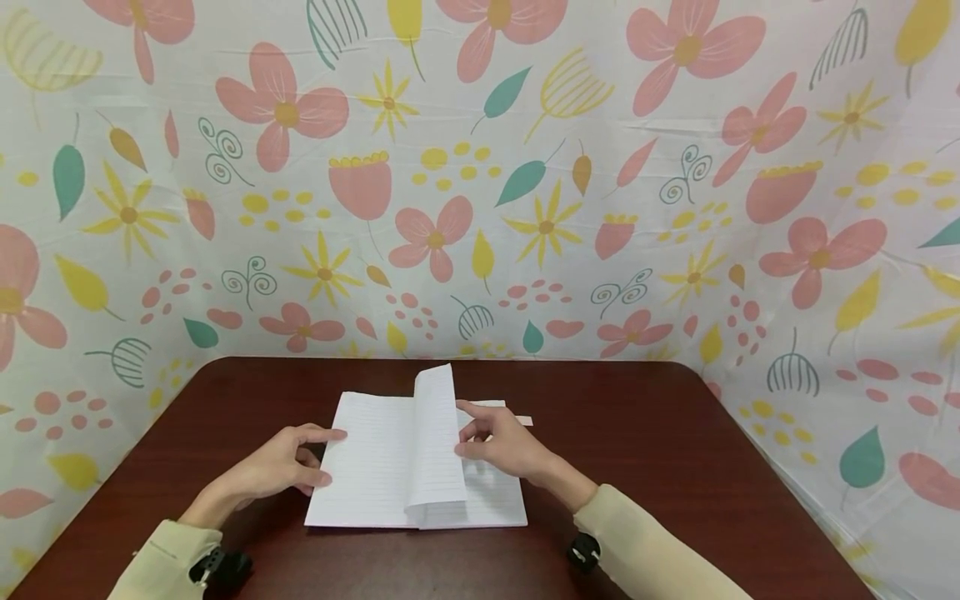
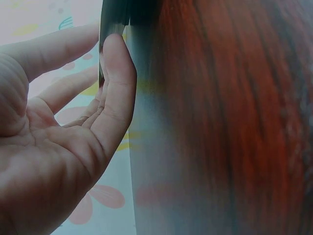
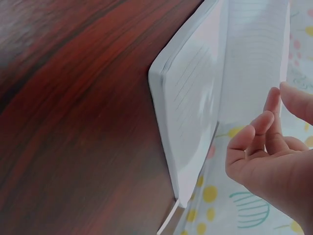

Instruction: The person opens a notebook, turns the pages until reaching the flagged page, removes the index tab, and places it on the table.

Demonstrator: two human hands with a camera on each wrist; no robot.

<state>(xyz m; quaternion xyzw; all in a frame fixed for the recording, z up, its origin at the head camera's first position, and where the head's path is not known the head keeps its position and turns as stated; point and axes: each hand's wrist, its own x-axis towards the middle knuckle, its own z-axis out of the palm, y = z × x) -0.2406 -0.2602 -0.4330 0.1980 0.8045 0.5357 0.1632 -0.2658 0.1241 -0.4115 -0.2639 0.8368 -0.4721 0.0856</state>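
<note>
- At far left, a pale left sleeve (image 1: 161, 562) is covering my forearm; a black device (image 1: 221, 568) is sitting at the wrist.
- My left hand (image 1: 281, 462) is resting at the notebook's outer left edge, index finger reaching nearly straight onto the left page (image 1: 367, 467), thumb tip touching nearer me. I am gripping nothing here, only touching; the left wrist view is dim and blurred, so the thumb's exact contact is hard to judge.
- The notebook (image 1: 498, 508) is lying open before me, about mid-table, its ruled pages showing.
- Near its middle, one raised page (image 1: 438, 442) is standing up from the fold and curving, its free edge leaning toward my right hand.
- My right hand (image 1: 506, 442) is pinching that free edge between thumb and index finger; the other fingers are curling in, over the right half.
- Just past the notebook's right side, a pale strip (image 1: 524, 421) is poking out.
- Farther right, a second black device (image 1: 583, 552) and the pale right sleeve (image 1: 645, 533) are showing.
- The dark reddish-brown table (image 1: 645, 433) is lying under everything; flowered cloth (image 1: 438, 237) is hanging behind.
</note>
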